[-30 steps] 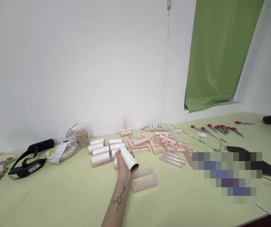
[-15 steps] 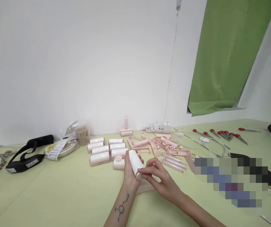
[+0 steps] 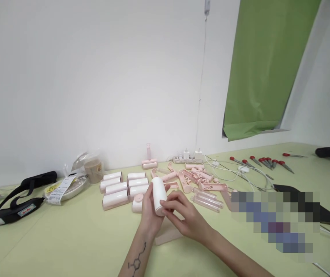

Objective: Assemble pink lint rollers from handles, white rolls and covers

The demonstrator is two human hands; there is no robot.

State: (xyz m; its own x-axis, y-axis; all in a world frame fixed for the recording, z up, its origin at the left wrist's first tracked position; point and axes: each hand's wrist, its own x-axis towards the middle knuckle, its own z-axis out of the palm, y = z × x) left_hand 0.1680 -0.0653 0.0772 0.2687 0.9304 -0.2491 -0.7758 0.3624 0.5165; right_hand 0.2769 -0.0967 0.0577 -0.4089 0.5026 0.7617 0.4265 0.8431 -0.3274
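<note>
My left hand point(image 3: 149, 209) is wrapped round a white lint roller roll point(image 3: 159, 193), which stands tilted with its lower end toward me. The thumb and fingers of my right hand point(image 3: 182, 213) pinch the rim at that lower end. Beneath my hands lies a flat pale pink piece point(image 3: 167, 232), partly covered by them. Just left of my left hand is a white roll with a round pink cap point(image 3: 137, 203). Farther left, several more white rolls point(image 3: 115, 199) lie in two columns.
Pink lint roller handles and covers point(image 3: 186, 182) lie piled behind my hands, with clear tubes point(image 3: 207, 203) beside them. An assembled lint roller point(image 3: 149, 163) stands by the wall. A power strip point(image 3: 186, 158), red-tipped tools point(image 3: 265, 161), a black strap point(image 3: 23, 196) and a bagged cup point(image 3: 93, 171) are around.
The view has shifted slightly to the right. The roll in my left hand has turned more upright, and my right fingers stay at its lower rim.
</note>
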